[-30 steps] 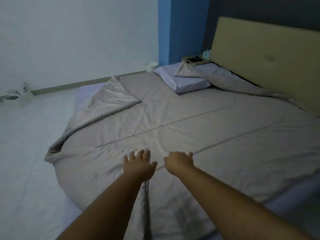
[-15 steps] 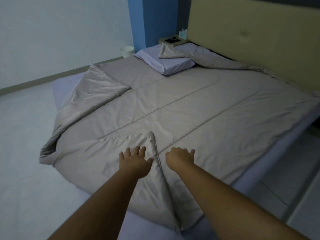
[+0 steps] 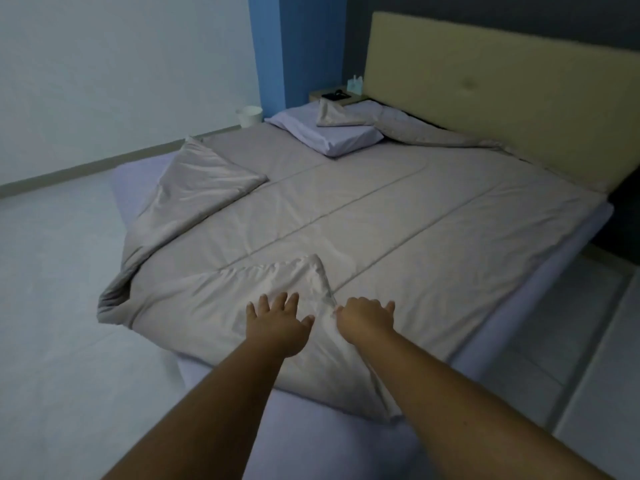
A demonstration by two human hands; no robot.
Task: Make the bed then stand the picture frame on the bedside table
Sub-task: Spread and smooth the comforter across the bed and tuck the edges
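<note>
- Step in hand: bed-making, duvet-spreading phase; frame step not started.
- Duvet (image 3: 363, 209) covers most of the mattress (image 3: 332, 441); 1 corner is folded back on itself at the left edge, far from the pillow (image 3: 332, 138).
- Left hand (image 3: 277, 323), fingers spread flat, presses the second folded-back flap at the foot, well apart from the pillow.
- Right hand (image 3: 363, 317), just right of it, is curled on the flap's edge; cannot tell if it pinches cloth.
- Next move, as I judge: grip that flap, flip it toward the foot, then unfold the left corner.
- Bedside table (image 3: 334, 95) sits just behind the pillow; a dark flat item lies on it, possibly the picture frame, too small to tell.
</note>
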